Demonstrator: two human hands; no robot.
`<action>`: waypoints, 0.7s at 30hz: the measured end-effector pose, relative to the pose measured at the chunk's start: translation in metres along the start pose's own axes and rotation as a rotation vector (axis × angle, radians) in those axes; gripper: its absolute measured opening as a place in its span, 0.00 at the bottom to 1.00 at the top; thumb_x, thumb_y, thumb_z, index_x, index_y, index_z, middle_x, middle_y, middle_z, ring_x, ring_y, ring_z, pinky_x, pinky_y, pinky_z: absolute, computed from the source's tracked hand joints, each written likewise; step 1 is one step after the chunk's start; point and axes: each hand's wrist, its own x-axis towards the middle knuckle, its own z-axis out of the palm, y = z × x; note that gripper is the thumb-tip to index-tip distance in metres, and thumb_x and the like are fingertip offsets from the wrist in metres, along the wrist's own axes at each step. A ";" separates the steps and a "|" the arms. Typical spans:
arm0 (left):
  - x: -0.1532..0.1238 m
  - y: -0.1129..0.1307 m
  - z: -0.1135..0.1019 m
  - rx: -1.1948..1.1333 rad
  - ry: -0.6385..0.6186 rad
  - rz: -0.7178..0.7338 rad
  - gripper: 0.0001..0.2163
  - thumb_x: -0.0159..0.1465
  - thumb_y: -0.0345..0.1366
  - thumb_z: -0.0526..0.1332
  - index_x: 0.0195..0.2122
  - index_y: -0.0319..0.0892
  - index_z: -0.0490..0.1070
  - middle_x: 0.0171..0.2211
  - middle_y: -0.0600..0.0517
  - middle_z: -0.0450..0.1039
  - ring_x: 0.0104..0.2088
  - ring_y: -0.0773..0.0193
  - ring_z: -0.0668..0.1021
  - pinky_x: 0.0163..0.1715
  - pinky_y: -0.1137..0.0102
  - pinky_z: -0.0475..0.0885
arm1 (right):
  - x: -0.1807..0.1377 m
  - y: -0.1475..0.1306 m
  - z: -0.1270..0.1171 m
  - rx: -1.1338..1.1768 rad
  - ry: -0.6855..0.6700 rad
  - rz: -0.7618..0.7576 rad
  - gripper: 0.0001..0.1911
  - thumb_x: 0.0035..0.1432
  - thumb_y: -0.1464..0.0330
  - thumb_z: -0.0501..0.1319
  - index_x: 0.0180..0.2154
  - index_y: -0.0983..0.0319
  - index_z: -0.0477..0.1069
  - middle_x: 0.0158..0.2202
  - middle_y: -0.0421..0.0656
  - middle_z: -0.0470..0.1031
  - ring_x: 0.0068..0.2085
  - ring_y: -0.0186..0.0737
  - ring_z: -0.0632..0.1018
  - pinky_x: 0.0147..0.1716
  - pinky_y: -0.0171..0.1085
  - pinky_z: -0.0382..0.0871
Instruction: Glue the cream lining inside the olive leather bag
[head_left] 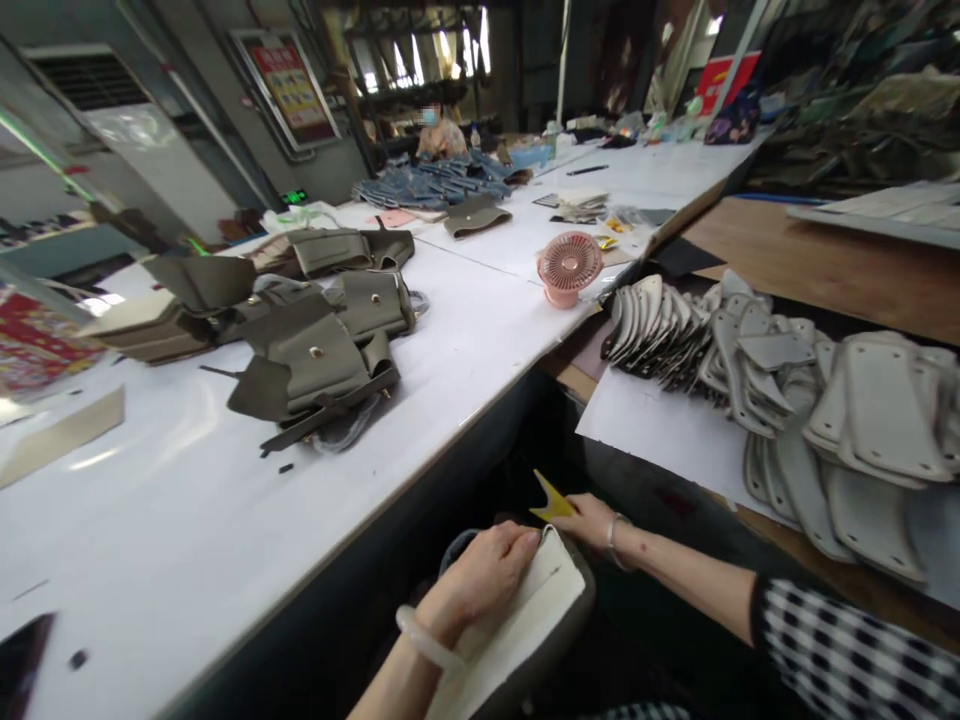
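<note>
My left hand [480,580] lies curled over the top edge of a grey-and-cream leather bag piece [517,620] held low in front of me, below the table edge. My right hand [592,518] reaches in from the right and pinches a small yellow wedge-shaped tool [551,498] at the far edge of the same piece. A pale bangle sits on my left wrist and a thin bracelet on my right.
A long white table [187,520] carries a heap of olive-grey bag parts [315,340] and a pink desk fan [568,266]. To the right, a wooden bench [825,260] holds fanned stacks of grey cut leather pieces [787,390] on white paper. A person sits at the far end.
</note>
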 end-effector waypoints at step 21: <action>0.000 -0.009 0.005 -0.091 0.115 -0.013 0.27 0.68 0.42 0.52 0.68 0.51 0.53 0.39 0.53 0.78 0.38 0.59 0.78 0.42 0.66 0.68 | -0.002 -0.084 -0.043 -1.199 -0.001 -0.730 0.31 0.67 0.49 0.47 0.27 0.62 0.76 0.27 0.51 0.79 0.31 0.47 0.79 0.29 0.38 0.55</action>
